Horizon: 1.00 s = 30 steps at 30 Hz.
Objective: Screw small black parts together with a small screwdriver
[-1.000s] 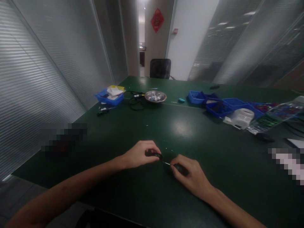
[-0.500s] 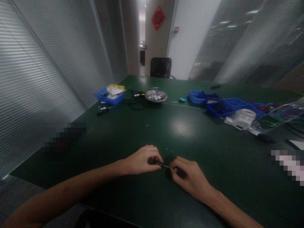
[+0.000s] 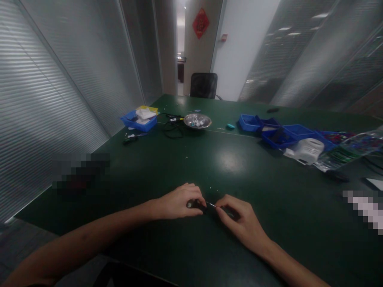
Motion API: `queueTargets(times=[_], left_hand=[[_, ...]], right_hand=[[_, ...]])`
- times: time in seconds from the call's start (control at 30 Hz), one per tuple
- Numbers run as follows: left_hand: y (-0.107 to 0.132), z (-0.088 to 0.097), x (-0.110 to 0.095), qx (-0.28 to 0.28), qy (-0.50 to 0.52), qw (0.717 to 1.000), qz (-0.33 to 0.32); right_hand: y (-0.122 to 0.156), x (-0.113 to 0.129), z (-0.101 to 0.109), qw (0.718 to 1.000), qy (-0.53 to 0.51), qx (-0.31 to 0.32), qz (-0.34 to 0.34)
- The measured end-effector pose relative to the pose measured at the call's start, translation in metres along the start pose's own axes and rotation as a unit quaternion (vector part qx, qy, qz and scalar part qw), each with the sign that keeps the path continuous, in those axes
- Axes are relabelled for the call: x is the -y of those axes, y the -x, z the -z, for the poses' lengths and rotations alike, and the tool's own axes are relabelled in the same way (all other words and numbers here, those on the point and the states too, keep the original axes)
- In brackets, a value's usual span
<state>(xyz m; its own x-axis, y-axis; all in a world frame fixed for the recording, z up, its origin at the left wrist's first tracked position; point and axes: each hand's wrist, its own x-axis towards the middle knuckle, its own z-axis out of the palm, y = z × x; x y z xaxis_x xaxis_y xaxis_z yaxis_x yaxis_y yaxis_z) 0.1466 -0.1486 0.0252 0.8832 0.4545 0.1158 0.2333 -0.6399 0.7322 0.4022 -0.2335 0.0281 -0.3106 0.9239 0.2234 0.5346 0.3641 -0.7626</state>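
Both hands rest close together on the dark green table (image 3: 239,167) near its front edge. My left hand (image 3: 179,201) is closed, its fingers pinching a small dark part (image 3: 196,205) against the tabletop. My right hand (image 3: 239,219) is closed around a thin tool (image 3: 213,205) with a metal shaft, whose tip points left into the small part. The tool's dark handle is mostly hidden under my fingers.
Further back stand a blue tray with white items (image 3: 139,119), black cables (image 3: 172,125), a metal bowl (image 3: 197,120), several blue trays (image 3: 279,133), a white plastic housing (image 3: 306,150) and clear bags (image 3: 347,149). A black chair (image 3: 203,85) stands at the far end.
Both hands have stayed together on the table, shifting slightly nearer the front edge. The tool tip remains at the small part in my left hand.
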Motion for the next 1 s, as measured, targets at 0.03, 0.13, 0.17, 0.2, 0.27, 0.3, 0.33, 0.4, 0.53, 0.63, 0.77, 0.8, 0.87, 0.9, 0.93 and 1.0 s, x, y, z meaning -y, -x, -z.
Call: queueTargets(times=[0.03, 0.13, 0.17, 0.2, 0.27, 0.3, 0.33, 0.4, 0.53, 0.63, 0.77, 0.8, 0.87, 0.9, 0.93, 1.0], left_hand=[[0.001, 0.005, 0.000, 0.015, 0.009, 1.000, -0.009], [0.006, 0.022, 0.001, 0.068, 0.049, 0.996, -0.027], [0.008, 0.027, 0.004, 0.078, 0.061, 0.995, -0.027], [0.010, 0.032, 0.008, 0.082, 0.069, 0.994, -0.024], [0.013, 0.042, 0.020, 0.065, 0.061, 0.996, -0.013], [0.014, 0.048, 0.029, 0.048, 0.046, 0.998, -0.005], [0.017, 0.055, 0.040, 0.023, 0.026, 0.999, 0.007], [0.025, 0.073, 0.068, -0.049, -0.028, 0.997, 0.044], [0.057, 0.123, 0.137, -0.216, -0.167, 0.951, 0.146], [0.087, 0.154, 0.181, -0.328, -0.258, 0.872, 0.255], [0.110, 0.172, 0.209, -0.359, -0.310, 0.817, 0.328], [0.112, 0.173, 0.210, -0.354, -0.318, 0.815, 0.331], [0.113, 0.172, 0.210, -0.341, -0.332, 0.816, 0.328], [0.112, 0.171, 0.208, -0.337, -0.336, 0.818, 0.324], [0.112, 0.171, 0.206, -0.337, -0.337, 0.819, 0.321], [0.114, 0.171, 0.202, -0.349, -0.336, 0.813, 0.321]], right_hand=[[0.001, -0.001, 0.000, 1.000, 0.001, 0.002, 0.002], [0.003, -0.001, 0.001, 1.000, 0.002, 0.006, 0.000], [0.003, -0.001, 0.001, 1.000, 0.001, 0.006, -0.002], [0.003, -0.001, 0.002, 1.000, 0.001, 0.005, -0.004], [0.003, 0.000, 0.002, 1.000, 0.000, 0.006, -0.007], [0.003, 0.000, 0.003, 1.000, 0.000, 0.007, -0.008], [0.003, 0.000, 0.003, 1.000, 0.000, 0.008, -0.009], [0.004, 0.000, 0.003, 1.000, -0.001, 0.009, -0.008], [0.004, 0.000, 0.002, 1.000, 0.001, 0.011, -0.003], [0.004, 0.000, 0.002, 1.000, 0.001, 0.015, -0.002], [0.004, 0.002, 0.003, 1.000, -0.003, 0.021, -0.003], [0.004, 0.002, 0.003, 1.000, -0.003, 0.023, -0.003], [0.004, 0.003, 0.003, 1.000, 0.000, 0.022, -0.003], [0.004, 0.002, 0.003, 1.000, 0.001, 0.021, -0.003], [0.004, 0.002, 0.003, 1.000, 0.004, 0.020, -0.002], [0.004, 0.002, 0.003, 1.000, 0.006, 0.019, 0.000]])
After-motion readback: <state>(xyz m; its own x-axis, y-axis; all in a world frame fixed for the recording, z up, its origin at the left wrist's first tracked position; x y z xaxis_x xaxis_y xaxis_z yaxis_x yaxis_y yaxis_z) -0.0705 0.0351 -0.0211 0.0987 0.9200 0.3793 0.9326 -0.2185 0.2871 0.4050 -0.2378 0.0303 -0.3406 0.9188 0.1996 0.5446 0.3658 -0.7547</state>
